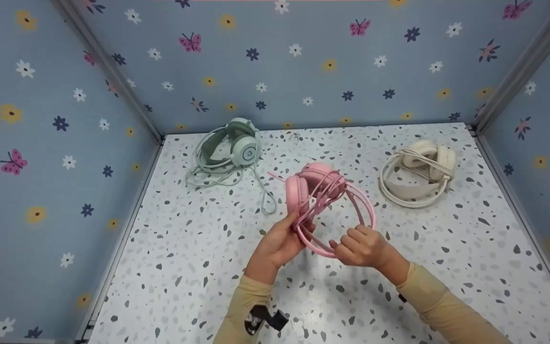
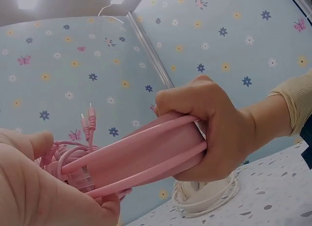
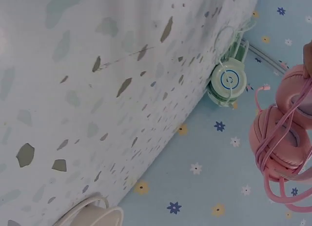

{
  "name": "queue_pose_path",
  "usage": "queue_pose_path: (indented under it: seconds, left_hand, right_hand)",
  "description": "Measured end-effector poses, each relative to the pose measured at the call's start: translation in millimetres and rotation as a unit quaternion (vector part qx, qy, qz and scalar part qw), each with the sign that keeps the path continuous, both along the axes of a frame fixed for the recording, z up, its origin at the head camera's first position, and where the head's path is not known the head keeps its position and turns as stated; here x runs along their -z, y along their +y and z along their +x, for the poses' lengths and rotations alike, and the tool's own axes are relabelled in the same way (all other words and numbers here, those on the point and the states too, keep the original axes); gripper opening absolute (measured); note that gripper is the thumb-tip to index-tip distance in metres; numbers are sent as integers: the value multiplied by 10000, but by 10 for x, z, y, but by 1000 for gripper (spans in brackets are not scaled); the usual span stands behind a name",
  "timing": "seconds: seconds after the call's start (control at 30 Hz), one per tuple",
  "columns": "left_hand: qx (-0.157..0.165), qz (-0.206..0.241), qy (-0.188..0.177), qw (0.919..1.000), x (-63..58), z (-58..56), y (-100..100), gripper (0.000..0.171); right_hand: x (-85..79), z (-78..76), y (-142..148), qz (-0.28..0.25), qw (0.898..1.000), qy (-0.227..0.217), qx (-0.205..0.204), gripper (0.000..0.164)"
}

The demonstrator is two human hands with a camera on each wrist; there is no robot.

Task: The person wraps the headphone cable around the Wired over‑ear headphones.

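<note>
Pink over-ear headphones (image 1: 320,179) are held up above the speckled table, their cable wound round the ear cups and band. My left hand (image 1: 280,241) grips them near the left ear cup, thumb on the front. On the other side my right hand (image 1: 361,246) has its fingers curled round the headband. In the left wrist view the right hand (image 2: 209,128) wraps the band's two rails, and the pink cable plugs (image 2: 90,119) stick up beside the left hand (image 2: 44,182). The right wrist view shows pink cable wrapped round an ear cup (image 3: 280,143).
Light green headphones (image 1: 244,150) lie at the back left, their cable (image 1: 268,203) trailing forward on the table (image 1: 184,267). Cream headphones (image 1: 411,188) with wound cable lie at the back right. Flower-patterned panels (image 1: 294,71) wall in the back and both sides.
</note>
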State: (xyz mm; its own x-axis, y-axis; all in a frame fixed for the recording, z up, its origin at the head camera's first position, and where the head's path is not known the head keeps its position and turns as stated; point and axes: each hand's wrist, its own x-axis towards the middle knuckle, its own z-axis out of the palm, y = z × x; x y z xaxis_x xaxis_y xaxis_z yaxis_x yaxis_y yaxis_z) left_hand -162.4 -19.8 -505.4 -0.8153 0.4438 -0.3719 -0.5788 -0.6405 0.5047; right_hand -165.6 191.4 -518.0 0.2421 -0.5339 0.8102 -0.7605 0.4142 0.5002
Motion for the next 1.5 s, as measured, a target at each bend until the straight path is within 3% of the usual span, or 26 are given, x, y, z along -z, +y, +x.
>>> queue_pose_path:
  seconds: [0.17,0.33,0.43,0.57,0.73,0.87,1.03,1.23,1.5]
  left_hand:
    - [-63,-407,-187,9990,25,-13,48,49]
    - [-489,-596,199,9968,120,-41,176,25]
    - [-925,-287,332,9947,237,-73,226,20]
    - [-1273,-297,332,9909,404,-115,204,21]
    - [-1374,-488,323,9888,518,-218,118,24]
    - [-1293,-577,301,9895,555,-396,58,26]
    - [-981,-763,311,9918,558,-742,36,24]
    - [-366,-1088,349,9928,570,-1191,81,28]
    - [116,-687,-115,9975,737,-1607,198,29]
  right_hand:
    - [109,-2,66,426,9991,-19,9,40]
    - [272,-51,140,699,9968,-305,238,38]
    - [370,-43,129,893,9915,-821,480,43]
    - [434,38,85,1056,9776,-1721,594,50]
    - [349,177,85,107,9622,-2568,897,39]
    - [248,299,120,-788,9331,-3295,1202,19]
    - [247,501,153,-1187,9016,-3959,1274,10]
    - [274,724,114,-1375,8393,-5121,1199,16]
    - [331,894,104,-1601,7571,-6230,1137,27]
